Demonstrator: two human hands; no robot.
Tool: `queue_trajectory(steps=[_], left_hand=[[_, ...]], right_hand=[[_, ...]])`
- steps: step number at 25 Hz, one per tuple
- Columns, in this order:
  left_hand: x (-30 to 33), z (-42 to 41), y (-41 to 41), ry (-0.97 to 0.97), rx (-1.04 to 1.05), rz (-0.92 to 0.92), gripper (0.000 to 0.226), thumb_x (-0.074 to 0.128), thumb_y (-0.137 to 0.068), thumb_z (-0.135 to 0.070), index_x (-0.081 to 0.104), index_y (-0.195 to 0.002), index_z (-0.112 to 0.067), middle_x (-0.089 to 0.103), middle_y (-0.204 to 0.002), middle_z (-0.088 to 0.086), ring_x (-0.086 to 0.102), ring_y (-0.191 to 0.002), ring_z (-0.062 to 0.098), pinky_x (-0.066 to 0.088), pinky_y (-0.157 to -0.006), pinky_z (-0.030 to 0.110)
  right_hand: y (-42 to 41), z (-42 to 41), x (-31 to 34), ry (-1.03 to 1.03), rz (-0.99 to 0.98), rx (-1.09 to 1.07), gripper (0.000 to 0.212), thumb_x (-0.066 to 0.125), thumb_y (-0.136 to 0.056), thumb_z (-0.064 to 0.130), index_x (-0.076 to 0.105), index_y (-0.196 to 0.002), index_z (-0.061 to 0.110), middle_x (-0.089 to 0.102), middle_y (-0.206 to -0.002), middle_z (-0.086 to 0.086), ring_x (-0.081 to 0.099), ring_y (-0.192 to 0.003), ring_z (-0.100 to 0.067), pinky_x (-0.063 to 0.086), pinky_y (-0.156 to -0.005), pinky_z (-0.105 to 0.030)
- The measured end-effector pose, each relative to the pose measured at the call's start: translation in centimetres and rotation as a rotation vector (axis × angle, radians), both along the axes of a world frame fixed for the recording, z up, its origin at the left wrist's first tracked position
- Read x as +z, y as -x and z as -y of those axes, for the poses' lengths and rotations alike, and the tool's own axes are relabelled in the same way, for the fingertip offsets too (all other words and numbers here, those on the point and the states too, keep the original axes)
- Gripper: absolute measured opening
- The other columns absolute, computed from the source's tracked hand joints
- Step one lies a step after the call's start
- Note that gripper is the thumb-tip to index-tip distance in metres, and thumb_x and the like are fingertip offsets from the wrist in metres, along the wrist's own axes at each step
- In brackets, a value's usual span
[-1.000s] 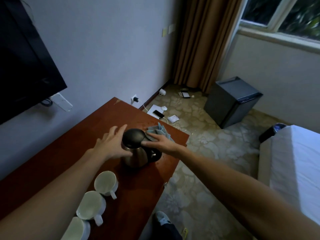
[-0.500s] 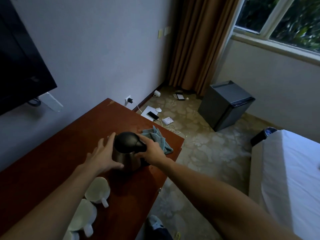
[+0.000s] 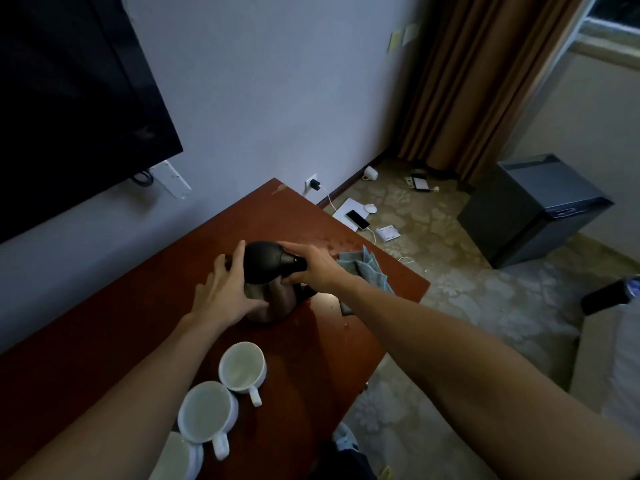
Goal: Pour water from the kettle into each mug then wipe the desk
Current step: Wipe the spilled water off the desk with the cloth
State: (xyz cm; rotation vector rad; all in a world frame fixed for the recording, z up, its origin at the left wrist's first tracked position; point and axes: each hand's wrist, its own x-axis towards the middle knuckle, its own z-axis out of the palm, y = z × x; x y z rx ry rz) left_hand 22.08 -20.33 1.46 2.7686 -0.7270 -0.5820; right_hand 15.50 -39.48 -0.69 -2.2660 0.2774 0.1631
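While the kettle stands upright on the red-brown surface, both hands are set on it, which suggests the step in hand is taking hold of the kettle before the first pour. The right hand curls round the dark handle just beside the black lid, thumb below and fingers over the top; the left hand lies spread against the steel body, fingers straight and apart, steadying rather than gripping. Three white mugs stand in a row on the near part of the surface, between the kettle and the person, their handles pointing toward the surface's outer edge; whether they hold water cannot be told in this dim light. A blue-grey cloth lies crumpled at the far corner of the surface, just beyond the right hand, untouched and ready for the wiping step. Judged from this arrangement, the next move calls for lifting the kettle by its handle, bringing it back over the nearest mug, and tilting it slowly so that the spout clears the rim; the mugs stand close together, touching or nearly so, so a careless swing could knock one or spill water between them.
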Motion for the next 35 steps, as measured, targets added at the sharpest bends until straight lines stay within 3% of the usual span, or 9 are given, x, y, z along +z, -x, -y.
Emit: queue_trajectory(steps=[3, 7, 9, 11, 14, 19, 24, 28, 35], left_hand=[[-0.8, 0.9, -1.6, -0.013, 0.035, 0.031, 0.122, 0.081, -0.08, -0.049, -0.009, -0.161, -0.029, 0.013, -0.164, 0.02, 0.029, -0.146, 0.044, 0.036, -0.113, 0.058], [-0.8, 1.0, -1.8, -0.1, 0.109, 0.081, 0.118, 0.08, -0.081, -0.051, -0.004, -0.161, -0.028, 0.001, -0.166, 0.022, 0.02, -0.149, 0.048, 0.031, -0.116, 0.057], [-0.1, 0.9, -0.9, -0.11, -0.017, 0.24, 0.103, 0.076, -0.084, -0.052, 0.011, -0.161, -0.028, 0.01, -0.166, 0.017, 0.024, -0.149, 0.043, 0.031, -0.115, 0.055], [0.8, 1.5, 0.4, -0.015, -0.221, 0.361, 0.083, 0.071, -0.088, -0.047, 0.03, -0.156, -0.027, 0.025, -0.163, 0.009, 0.032, -0.146, 0.034, 0.032, -0.115, 0.051], [1.3, 4.1, 3.6, 0.085, -0.485, 0.177, 0.063, 0.061, -0.096, -0.043, 0.039, -0.154, -0.028, 0.033, -0.16, -0.002, 0.036, -0.145, 0.021, 0.032, -0.117, 0.045], [-2.3, 9.5, 7.3, -0.21, -0.577, -0.174, 0.059, 0.055, -0.099, -0.047, 0.04, -0.153, -0.031, 0.037, -0.158, 0.0, 0.034, -0.146, 0.025, 0.029, -0.115, 0.049], [-5.9, 11.7, 6.5, -0.254, -0.503, -0.237, 0.059, 0.055, -0.099, -0.045, 0.038, -0.154, -0.03, 0.037, -0.158, 0.002, 0.035, -0.145, 0.028, 0.03, -0.114, 0.051], [-7.6, 11.4, 5.4, -0.271, -0.437, -0.302, 0.06, 0.054, -0.1, -0.046, 0.036, -0.155, -0.029, 0.034, -0.159, 0.0, 0.033, -0.146, 0.027, 0.03, -0.114, 0.05], [-7.4, 9.3, 2.9, -0.297, -0.302, -0.266, 0.06, 0.054, -0.101, -0.045, 0.036, -0.155, -0.027, 0.035, -0.159, 0.001, 0.033, -0.147, 0.028, 0.028, -0.115, 0.054]], right_hand=[[-2.4, -0.1, 0.0, -0.023, 0.004, 0.058, 0.074, 0.076, -0.086, 0.013, 0.042, -0.151, 0.025, 0.06, -0.132, -0.003, 0.051, -0.105, -0.011, 0.041, -0.102, -0.035], [-4.1, -0.8, -0.3, -0.093, -0.009, 0.087, 0.083, 0.075, -0.086, 0.009, 0.032, -0.156, 0.025, 0.054, -0.141, -0.006, 0.053, -0.124, -0.019, 0.038, -0.112, -0.043], [-2.4, 0.0, -1.1, -0.128, -0.003, 0.034, 0.097, 0.079, -0.082, 0.012, 0.022, -0.159, 0.027, 0.043, -0.152, -0.006, 0.043, -0.136, -0.02, 0.033, -0.115, -0.043], [0.6, 1.8, -3.0, -0.032, -0.023, -0.095, 0.098, 0.077, -0.081, 0.024, 0.019, -0.16, 0.028, 0.027, -0.163, -0.006, 0.024, -0.15, -0.025, 0.024, -0.12, -0.055], [6.5, 5.6, -7.3, 0.245, -0.227, -0.251, 0.085, 0.066, -0.091, 0.043, 0.019, -0.16, 0.028, 0.013, -0.169, -0.003, 0.008, -0.155, -0.029, 0.014, -0.122, -0.06], [10.5, 6.9, -12.0, 0.341, -0.358, -0.287, 0.077, 0.041, -0.101, 0.057, 0.0, -0.161, 0.033, -0.008, -0.169, -0.008, -0.009, -0.154, -0.036, 0.003, -0.121, -0.058], [7.8, 8.6, -14.7, 0.454, -0.318, -0.256, 0.069, 0.028, -0.103, 0.06, -0.003, -0.16, 0.037, -0.015, -0.168, -0.01, -0.016, -0.153, -0.036, -0.006, -0.121, -0.055], [1.8, 11.5, -14.7, 0.438, -0.33, -0.2, 0.068, 0.029, -0.102, 0.06, -0.001, -0.16, 0.041, -0.016, -0.168, -0.009, -0.018, -0.152, -0.037, -0.007, -0.122, -0.057], [-4.6, 9.5, -15.0, 0.578, -0.209, 0.13, 0.063, 0.021, -0.102, 0.061, -0.002, -0.159, 0.045, -0.016, -0.168, -0.007, -0.018, -0.152, -0.036, -0.008, -0.122, -0.058]])
